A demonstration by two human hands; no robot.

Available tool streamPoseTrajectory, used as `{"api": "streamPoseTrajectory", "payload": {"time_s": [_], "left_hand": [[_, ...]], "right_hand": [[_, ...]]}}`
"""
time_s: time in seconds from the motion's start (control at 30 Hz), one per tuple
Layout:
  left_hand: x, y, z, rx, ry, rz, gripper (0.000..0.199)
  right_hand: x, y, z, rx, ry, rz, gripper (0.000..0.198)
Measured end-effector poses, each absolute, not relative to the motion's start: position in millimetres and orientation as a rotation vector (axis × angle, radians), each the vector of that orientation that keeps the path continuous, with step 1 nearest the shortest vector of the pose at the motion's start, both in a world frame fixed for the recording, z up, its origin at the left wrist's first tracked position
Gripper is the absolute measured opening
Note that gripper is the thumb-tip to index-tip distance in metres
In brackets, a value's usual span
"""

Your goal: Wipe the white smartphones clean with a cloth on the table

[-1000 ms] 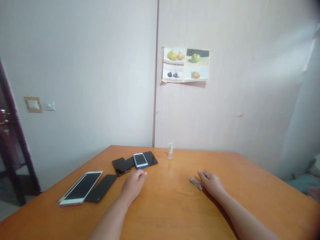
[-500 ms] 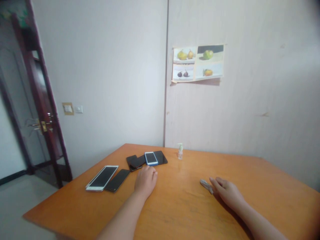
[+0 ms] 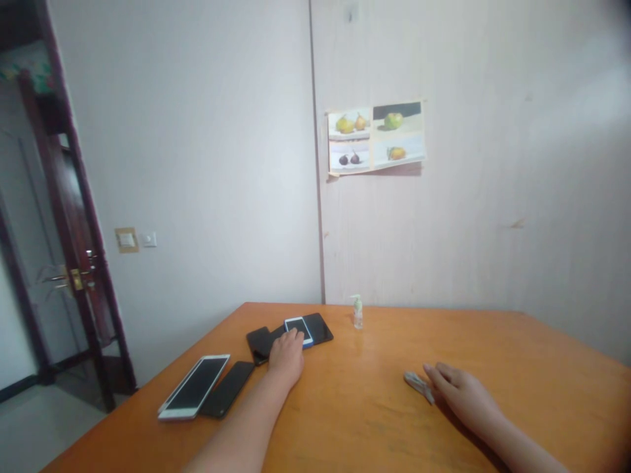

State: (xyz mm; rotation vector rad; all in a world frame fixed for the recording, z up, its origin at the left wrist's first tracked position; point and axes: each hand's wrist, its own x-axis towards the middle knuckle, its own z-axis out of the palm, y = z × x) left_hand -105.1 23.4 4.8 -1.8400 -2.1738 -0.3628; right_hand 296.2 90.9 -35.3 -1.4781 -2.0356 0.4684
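My left hand [image 3: 286,353] reaches over a cluster of phones, fingers stretched forward and fingertips on or just above a white-fronted phone with a blue edge [image 3: 306,337]. That phone overlaps a black tablet-like device [image 3: 322,328]. Left of the hand lies a dark phone [image 3: 257,341]. Closer to me, a large white-framed device [image 3: 194,387] rests beside a black phone [image 3: 228,389]. On the right side of the table, my right hand [image 3: 463,393] is loosely closed at one end of a crumpled grey cloth [image 3: 418,386]; its inner fingers are partly hidden.
A small clear pump bottle [image 3: 358,315] stands near the back edge of the orange wooden table [image 3: 355,420]. Behind the table is a pale wall with a fruit picture sheet [image 3: 375,139] and switches [image 3: 127,240]. A dark red door [image 3: 81,263] is at far left.
My left hand has moved forward from the bare table onto the blue-edged phone, its fingers reaching out. The view has tilted up slightly. My right hand and the cloth keep their places.
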Motion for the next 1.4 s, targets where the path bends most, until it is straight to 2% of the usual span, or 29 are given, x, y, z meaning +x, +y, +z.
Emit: {"api": "streamPoseTrajectory", "payload": {"time_s": [0.3,0.6,0.8,1.13,1.4], "left_hand": [[-119.8,31.7,0.8,-1.96,-2.099,-0.274,0.032],[-134.8,25.3,8.1,-1.948,-2.142,-0.311,0.045],[-137.1,22.9,18.3,-1.863,-2.174,-0.463,0.049],[-127.9,16.4,49.4,-1.663,-2.217,-0.647,0.037],[-122.2,-8.1,44.2,-1.712,-2.143,-0.617,0.031]], "right_hand": [[295.1,91.4,-34.7,-1.521,-2.053,0.443,0.051],[291.4,88.7,-30.6,-1.563,-2.044,0.412,0.049],[288.2,88.6,-29.8,-1.57,-2.022,0.409,0.047],[283.9,86.4,-25.4,-1.603,-2.022,0.388,0.047],[282.8,83.4,-18.7,-1.604,-2.037,0.405,0.047]]}}
